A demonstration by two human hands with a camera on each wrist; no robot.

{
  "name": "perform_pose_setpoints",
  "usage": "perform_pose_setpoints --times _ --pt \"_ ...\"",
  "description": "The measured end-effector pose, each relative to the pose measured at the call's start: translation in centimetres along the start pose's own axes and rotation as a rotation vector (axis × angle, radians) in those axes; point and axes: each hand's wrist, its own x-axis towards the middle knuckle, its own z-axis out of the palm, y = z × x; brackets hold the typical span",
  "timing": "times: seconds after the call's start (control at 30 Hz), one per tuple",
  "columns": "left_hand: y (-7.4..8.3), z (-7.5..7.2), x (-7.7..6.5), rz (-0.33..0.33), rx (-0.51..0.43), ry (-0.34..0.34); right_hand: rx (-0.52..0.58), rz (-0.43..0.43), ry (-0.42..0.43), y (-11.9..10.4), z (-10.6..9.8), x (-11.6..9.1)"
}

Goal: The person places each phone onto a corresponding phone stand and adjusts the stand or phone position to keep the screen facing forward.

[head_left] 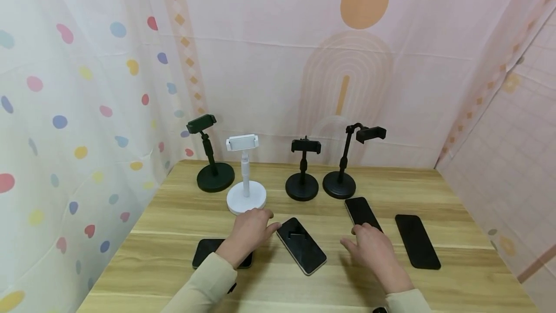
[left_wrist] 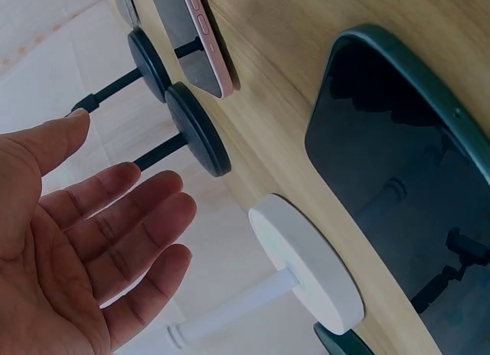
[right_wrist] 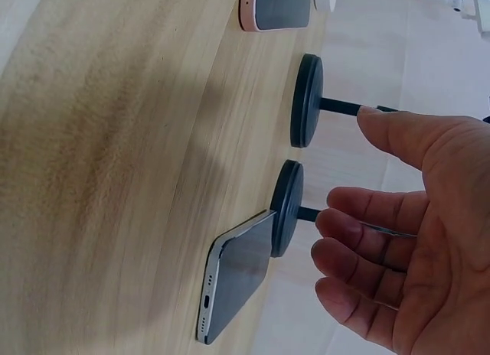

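In the head view my left hand hovers with relaxed fingers, its forearm crossing over a green-edged phone. A pink-edged phone lies at an angle just right of its thumb. The left wrist view shows the palm of the left hand holding nothing, beside the white stand's round base. My right hand, likewise holding nothing, covers the near end of a silver-edged phone. Loosely bent fingers of the right hand appear in the right wrist view, apart from the silver-edged phone.
Along the back of the wooden table stand a dark green phone stand, a white phone stand and two black ones, a short one and a bent-arm one. Another black phone lies at the right. Curtains hang behind.
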Motion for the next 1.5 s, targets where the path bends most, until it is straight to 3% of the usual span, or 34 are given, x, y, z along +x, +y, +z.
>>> perform_pose_setpoints --times 0.23,0.6,1.23,1.5 --pt "0.2 -0.3 0.3 0.002 0.004 -0.011 -0.012 -0.017 0.003 -0.2 0.3 -0.2" --pt "1.0 -1.7 1.8 0.021 0.051 0.08 -0.007 -0.025 -0.018 -0.4 0.5 -0.1" --pt "2.0 -6.1 7.5 0.03 0.106 0.135 -0.018 -0.028 -0.028 -0.4 1.1 0.2" --pt "2.8 -7.5 9.8 0.088 0.153 0.233 -0.027 -0.055 -0.013 -0.5 1.1 0.0"
